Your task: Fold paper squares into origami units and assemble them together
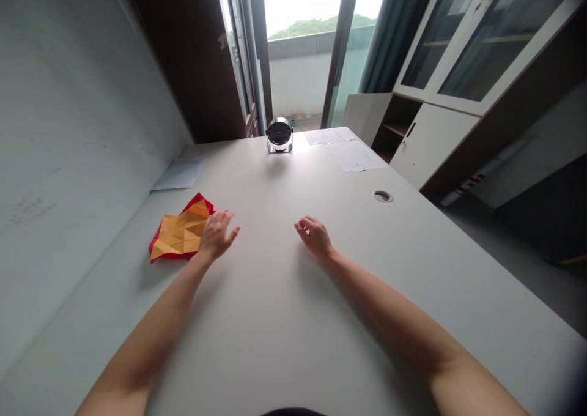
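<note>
Two creased sheets of paper lie at the left of the table, an orange sheet [181, 231] on top and a red sheet [199, 197] showing around its edges. My left hand [217, 234] is at their right side, fingers stretched out and thumb apart. It overlaps the sheets' right edge; whether it presses on them I cannot tell. Near the middle of the table is my right hand [314, 235], its fingers curled in loosely, with nothing visible in them. It is well apart from the paper.
A round black fan-like device [279, 133] on a metal stand is at the far end of the white table [279, 318]. White papers [355, 155] lie at the far right, and another sheet [178, 174] by the left wall. A cable hole [383, 196] is near the right edge.
</note>
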Tool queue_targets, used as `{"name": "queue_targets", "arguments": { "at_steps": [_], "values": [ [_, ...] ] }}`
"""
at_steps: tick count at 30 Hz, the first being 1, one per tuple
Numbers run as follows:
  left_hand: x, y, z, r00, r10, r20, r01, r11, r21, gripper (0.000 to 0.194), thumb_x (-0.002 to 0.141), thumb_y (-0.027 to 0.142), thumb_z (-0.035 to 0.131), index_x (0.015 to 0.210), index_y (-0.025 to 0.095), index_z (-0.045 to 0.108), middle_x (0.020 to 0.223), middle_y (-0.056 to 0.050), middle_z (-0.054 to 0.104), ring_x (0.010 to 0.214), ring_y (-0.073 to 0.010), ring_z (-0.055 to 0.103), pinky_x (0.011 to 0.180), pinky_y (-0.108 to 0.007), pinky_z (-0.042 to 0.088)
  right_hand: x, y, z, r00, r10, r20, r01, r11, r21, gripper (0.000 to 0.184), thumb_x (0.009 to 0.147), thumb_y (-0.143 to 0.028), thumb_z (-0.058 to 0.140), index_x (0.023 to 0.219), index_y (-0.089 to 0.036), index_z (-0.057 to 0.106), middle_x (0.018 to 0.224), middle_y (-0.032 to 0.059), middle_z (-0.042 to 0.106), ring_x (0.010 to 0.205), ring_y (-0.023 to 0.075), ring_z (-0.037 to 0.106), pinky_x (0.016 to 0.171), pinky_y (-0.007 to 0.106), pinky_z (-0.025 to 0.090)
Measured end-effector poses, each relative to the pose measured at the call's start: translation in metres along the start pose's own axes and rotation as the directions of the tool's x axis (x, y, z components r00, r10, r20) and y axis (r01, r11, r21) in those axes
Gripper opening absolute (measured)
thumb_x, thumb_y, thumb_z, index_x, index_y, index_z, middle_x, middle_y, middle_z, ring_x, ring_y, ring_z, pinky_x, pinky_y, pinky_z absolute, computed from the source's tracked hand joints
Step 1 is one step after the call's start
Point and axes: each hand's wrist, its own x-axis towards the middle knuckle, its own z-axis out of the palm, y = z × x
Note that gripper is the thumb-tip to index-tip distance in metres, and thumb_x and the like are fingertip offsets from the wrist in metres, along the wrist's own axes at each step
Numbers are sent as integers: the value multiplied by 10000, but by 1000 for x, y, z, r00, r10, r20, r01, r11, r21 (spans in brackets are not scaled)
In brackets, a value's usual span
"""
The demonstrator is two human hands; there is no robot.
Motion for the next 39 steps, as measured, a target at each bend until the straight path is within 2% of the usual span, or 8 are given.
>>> {"name": "queue_targets", "arguments": {
  "at_steps": [2,4,7,11,15,25,32,39],
  "values": [
    [-3,32,10,983,165,78,-157,983,-94,519,984,507,414,1425,245,493,1544,-96,419,1438,-278,360,1199,-483,290,-2,-4,0,993,-104,59,110,990,-94,237,996,-341,502,837,-217,627,935,62,646,911,213,584,857,340,469],
    [-4,55,24,953,242,183,-215,964,-157,552,981,541,414,1459,268,462,1577,-87,380,1449,-273,351,1195,-476,306,-3,-5,0,981,-158,115,175,972,-158,185,997,-314,510,912,-222,646,1064,79,652,1028,231,574,920,367,477],
    [1,64,47,944,185,273,-152,979,-137,607,979,593,378,1505,292,405,1621,-85,316,1496,-293,276,1223,-537,211,-5,-4,0,974,-162,157,195,954,-228,155,994,-310,527,989,-230,659,1198,90,631,1110,243,555,952,399,493],
    [13,49,62,956,85,282,-64,994,-84,670,967,639,341,1526,271,378,1638,-92,281,1519,-287,227,1235,-530,168,-5,2,3,976,-125,180,172,946,-275,173,1000,-320,522,1035,-233,668,1271,92,610,1173,247,540,977,416,502],
    [14,42,63,956,102,275,-85,994,-74,742,934,702,354,1534,266,367,1649,-92,250,1528,-300,199,1239,-538,146,-4,5,7,967,-120,227,188,932,-309,202,992,-324,534,1105,-230,672,1356,96,574,1257,249,507,1034,431,484],
    [-3,58,45,950,267,159,-256,963,-85,703,938,660,417,1521,268,390,1635,-103,277,1508,-304,246,1229,-542,190,-7,-6,8,911,-155,381,308,871,-382,453,994,-444,536,1407,-258,561,1580,89,374,1468,274,325,1177,491,351],
    [-5,67,44,938,305,164,-297,952,-73,729,927,653,455,1537,265,367,1636,-109,272,1511,-318,231,1223,-554,196,-8,-2,10,874,-107,474,342,829,-443,624,1006,-547,466,1558,-274,362,1649,78,202,1520,286,208,1220,502,254],
    [-8,76,44,924,334,189,-325,943,-77,752,930,668,431,1564,282,315,1652,-96,238,1528,-310,190,1231,-544,170,-9,-2,8,848,-76,525,354,817,-455,680,1009,-583,411,1589,-251,285,1659,88,146,1531,287,162,1235,505,199]
  ]
}}
